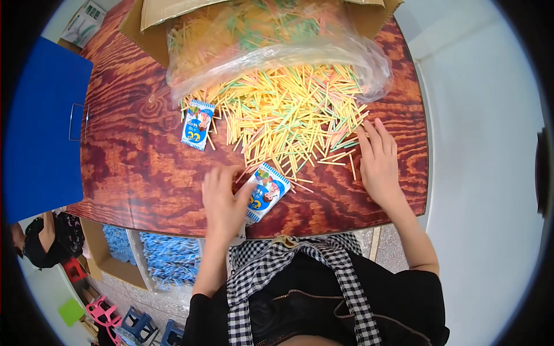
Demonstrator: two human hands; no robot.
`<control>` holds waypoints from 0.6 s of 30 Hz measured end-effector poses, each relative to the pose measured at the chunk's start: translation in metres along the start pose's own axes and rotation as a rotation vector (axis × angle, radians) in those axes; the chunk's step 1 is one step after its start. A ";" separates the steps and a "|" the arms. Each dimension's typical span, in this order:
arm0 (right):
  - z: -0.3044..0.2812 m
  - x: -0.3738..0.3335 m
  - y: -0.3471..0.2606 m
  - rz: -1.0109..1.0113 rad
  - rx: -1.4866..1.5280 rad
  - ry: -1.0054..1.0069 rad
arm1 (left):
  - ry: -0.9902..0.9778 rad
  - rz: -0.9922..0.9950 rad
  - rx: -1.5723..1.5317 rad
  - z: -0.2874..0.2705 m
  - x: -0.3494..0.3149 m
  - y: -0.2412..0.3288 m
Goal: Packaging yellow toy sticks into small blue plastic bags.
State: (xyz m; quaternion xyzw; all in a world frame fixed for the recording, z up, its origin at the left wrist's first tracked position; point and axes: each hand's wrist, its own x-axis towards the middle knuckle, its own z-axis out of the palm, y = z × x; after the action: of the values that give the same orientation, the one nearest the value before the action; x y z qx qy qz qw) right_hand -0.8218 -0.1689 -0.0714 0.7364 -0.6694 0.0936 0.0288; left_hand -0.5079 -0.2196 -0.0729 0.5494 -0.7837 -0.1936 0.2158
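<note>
My left hand (222, 196) is at the near side of the table, fingers curved and apart. Its thumb meets the left edge of a small blue-and-white printed packet (268, 193), which lies tilted beside it; the fingers are not wrapped round it. To the right, my right hand (379, 164) rests with outstretched fingers at the edge of a loose heap of thin sticks (288, 115), mostly yellow with some pink and green. The fingertips touch the outermost sticks. A second packet of the same kind (197, 125) lies left of the heap.
The sticks spill from a clear plastic bag (369, 69) in a cardboard box (153, 34) on the wood-patterned table (138, 179). A blue panel (49, 132) stands at left. Below the table are bins of blue packets (170, 259). Another person's arm (47, 233) and stools (138, 323) appear lower left.
</note>
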 end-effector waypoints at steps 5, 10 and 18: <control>0.016 0.040 0.011 -0.239 -0.053 -0.014 | 0.055 -0.045 0.028 0.021 -0.013 0.007; 0.049 0.087 0.017 -0.420 -0.025 0.104 | 0.065 -0.113 -0.074 0.029 -0.013 0.002; 0.038 0.096 -0.010 -0.338 0.021 0.300 | 0.102 -0.223 -0.396 0.029 -0.011 -0.009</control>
State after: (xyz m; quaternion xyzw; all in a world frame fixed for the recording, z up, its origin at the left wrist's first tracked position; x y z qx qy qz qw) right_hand -0.7995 -0.2685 -0.0912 0.8162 -0.5236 0.2029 0.1357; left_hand -0.5138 -0.2098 -0.1031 0.5888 -0.6527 -0.3382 0.3359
